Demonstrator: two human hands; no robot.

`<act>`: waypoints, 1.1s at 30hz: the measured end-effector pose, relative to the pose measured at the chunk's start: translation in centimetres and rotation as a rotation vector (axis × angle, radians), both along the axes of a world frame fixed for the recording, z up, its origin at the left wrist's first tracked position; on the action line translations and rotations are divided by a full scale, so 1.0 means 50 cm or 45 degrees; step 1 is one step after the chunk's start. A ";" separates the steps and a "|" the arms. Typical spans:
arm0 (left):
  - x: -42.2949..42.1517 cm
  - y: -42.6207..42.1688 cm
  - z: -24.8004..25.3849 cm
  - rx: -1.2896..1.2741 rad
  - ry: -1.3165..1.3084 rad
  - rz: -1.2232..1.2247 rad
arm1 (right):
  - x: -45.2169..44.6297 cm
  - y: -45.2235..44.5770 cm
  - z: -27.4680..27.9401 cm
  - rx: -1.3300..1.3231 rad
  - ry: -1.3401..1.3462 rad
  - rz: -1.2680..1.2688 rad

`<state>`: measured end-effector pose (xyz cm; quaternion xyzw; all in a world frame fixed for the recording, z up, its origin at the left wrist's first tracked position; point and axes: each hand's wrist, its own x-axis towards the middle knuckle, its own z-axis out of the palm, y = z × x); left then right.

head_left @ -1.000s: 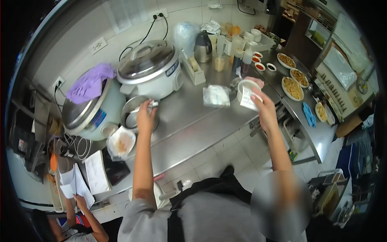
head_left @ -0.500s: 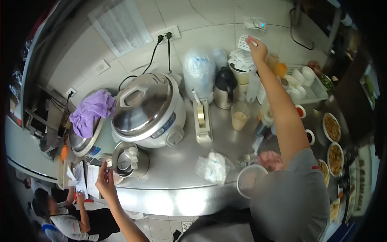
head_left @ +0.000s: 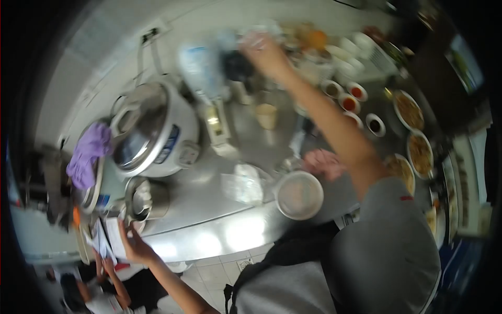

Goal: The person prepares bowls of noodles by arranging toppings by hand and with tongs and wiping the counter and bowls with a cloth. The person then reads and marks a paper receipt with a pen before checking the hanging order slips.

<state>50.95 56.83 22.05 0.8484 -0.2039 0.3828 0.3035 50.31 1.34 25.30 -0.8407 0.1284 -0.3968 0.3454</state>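
My left hand (head_left: 137, 247) is raised beside the metal pot (head_left: 155, 201) at the counter's left end. Its fingers are bent together around something pale and small that I cannot make out. Inside the pot lie white pieces, blurred. My right hand (head_left: 265, 56) reaches across to the back of the counter, close to the black-topped flask (head_left: 238, 67) and the plastic-wrapped stack (head_left: 200, 65). Motion smears its fingers, and whether a paper slip is between them is unclear. Beneath my right arm are a round tub (head_left: 299, 195) and a pinkish bundle (head_left: 323, 163).
A large rice cooker (head_left: 175, 128) stands left, near a purple cloth (head_left: 89, 154). A sealer (head_left: 218, 128), a cup (head_left: 266, 116) and a plastic bag (head_left: 243, 184) occupy the middle. Sauce bowls (head_left: 375, 124) and noodle plates (head_left: 420, 154) sit right. A co-worker (head_left: 99, 293) is lower left.
The view has shifted, so the counter items appear farther left and higher. My right hand, which held a printed paper slip above a container of slips, is now blurred. My left hand stays near the pot.
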 end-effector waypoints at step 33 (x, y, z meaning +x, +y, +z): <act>-0.752 -0.421 -0.240 0.210 0.626 -1.170 | -1.133 -0.103 -0.164 -0.172 1.439 -0.575</act>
